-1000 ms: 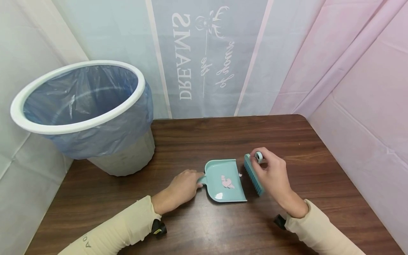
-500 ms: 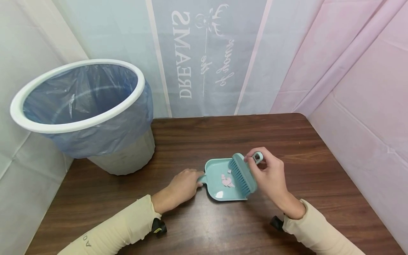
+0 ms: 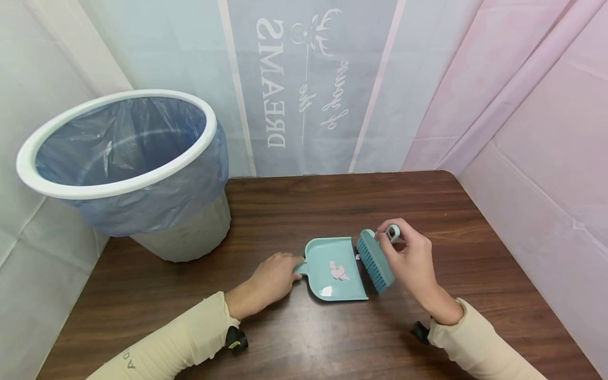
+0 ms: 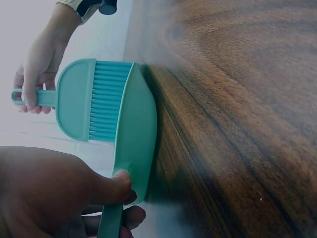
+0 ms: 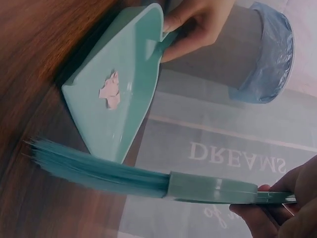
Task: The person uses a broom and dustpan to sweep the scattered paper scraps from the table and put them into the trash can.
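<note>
My left hand [image 3: 272, 279] grips the short handle of a light teal dustpan [image 3: 323, 253], which lies on the table with its open edge facing right. Several pale pink paper scraps [image 3: 339, 271] are inside the pan. One small scrap [image 3: 358, 257] lies just outside the lip, beside the bristles. My right hand [image 3: 409, 258] pinches the handle of a teal hand brush [image 3: 376, 257]. The brush stands tilted just right of the pan's lip, bristles down toward the table. In the right wrist view the bristles [image 5: 99, 168] fan out near the pan's edge.
A grey trash bin with a white rim [image 3: 209, 124] and a blue liner bag [image 3: 157, 208] stands at the back left of the wooden table [image 3: 332, 206]. A printed cloth [image 3: 309, 95] hangs behind, and pale cloth walls [image 3: 546, 174] flank both sides.
The brush swept left over the pan's lip half a second ago, then returned right of it. The small scrap was inside the pan then and is outside now. The left hand stayed put.
</note>
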The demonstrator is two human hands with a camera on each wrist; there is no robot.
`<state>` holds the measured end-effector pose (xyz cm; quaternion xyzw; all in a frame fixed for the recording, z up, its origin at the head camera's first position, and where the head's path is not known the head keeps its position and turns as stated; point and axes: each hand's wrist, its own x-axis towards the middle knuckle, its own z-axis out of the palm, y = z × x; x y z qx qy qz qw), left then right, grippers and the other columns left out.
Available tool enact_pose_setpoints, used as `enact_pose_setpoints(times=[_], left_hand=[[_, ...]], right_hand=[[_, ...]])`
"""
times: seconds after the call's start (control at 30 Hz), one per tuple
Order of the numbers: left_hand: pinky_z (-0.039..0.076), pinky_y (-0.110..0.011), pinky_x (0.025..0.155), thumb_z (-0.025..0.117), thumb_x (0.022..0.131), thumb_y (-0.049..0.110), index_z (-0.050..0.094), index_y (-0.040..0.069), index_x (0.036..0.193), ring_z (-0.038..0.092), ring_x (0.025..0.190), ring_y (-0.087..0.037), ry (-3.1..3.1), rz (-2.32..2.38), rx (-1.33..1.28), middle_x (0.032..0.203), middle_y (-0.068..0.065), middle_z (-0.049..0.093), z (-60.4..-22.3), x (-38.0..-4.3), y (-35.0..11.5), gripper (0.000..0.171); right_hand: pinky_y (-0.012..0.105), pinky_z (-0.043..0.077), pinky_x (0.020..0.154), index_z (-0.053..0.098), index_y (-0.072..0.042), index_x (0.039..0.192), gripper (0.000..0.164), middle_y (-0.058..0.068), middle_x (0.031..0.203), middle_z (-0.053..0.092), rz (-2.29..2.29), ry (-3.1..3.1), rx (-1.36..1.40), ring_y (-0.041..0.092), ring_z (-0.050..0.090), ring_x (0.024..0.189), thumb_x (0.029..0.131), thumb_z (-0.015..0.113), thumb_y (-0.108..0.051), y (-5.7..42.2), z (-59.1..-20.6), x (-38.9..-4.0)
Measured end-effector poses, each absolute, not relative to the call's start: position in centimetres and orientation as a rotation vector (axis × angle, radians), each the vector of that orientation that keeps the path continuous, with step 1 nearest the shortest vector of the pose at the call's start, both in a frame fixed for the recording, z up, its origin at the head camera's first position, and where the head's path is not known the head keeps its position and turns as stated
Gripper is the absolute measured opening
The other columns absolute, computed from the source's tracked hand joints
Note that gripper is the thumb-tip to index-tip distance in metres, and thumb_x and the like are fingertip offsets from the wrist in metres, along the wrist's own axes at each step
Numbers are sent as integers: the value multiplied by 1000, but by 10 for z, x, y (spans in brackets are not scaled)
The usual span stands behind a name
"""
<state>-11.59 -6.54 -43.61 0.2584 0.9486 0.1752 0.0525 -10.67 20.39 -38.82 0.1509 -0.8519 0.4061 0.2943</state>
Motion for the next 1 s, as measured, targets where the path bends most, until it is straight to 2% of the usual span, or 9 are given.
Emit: enact_pose_setpoints(times=[0.33, 0.53, 0.83, 1.0], left_hand=[[51, -36, 73, 68, 86, 19, 65, 10, 115, 60, 86, -20, 2885, 529, 795, 92, -4, 64, -437, -117, -66, 30], [50, -35, 71, 68, 86, 18, 66, 11, 111, 59, 83, -19, 2889, 543, 815, 87, -2, 62, -438, -117, -66, 27], [50, -36, 70, 68, 86, 18, 66, 10, 111, 60, 82, -20, 2897, 544, 833, 86, -3, 63, -436, -116, -67, 27], [50, -36, 71, 68, 86, 18, 66, 9, 112, 60, 82, -20, 2895, 548, 834, 86, -3, 63, -437, -117, -66, 28]], right_hand=[[19, 49, 53, 62, -11, 92, 13, 0, 83, 67, 1350, -2225, 491, 16, 62, 72, 88, 61, 1, 198, -384, -105], [17, 47, 53, 63, -6, 93, 12, 4, 83, 67, 1309, -2155, 451, 16, 62, 69, 87, 60, 4, 204, -380, -107], [11, 49, 57, 64, -5, 90, 12, 2, 80, 67, 1091, -2194, 386, 4, 63, 66, 83, 63, 5, 209, -380, -111], [13, 48, 56, 63, -4, 91, 9, 2, 81, 67, 1160, -2166, 370, 11, 63, 67, 86, 62, 3, 210, -379, -111]])
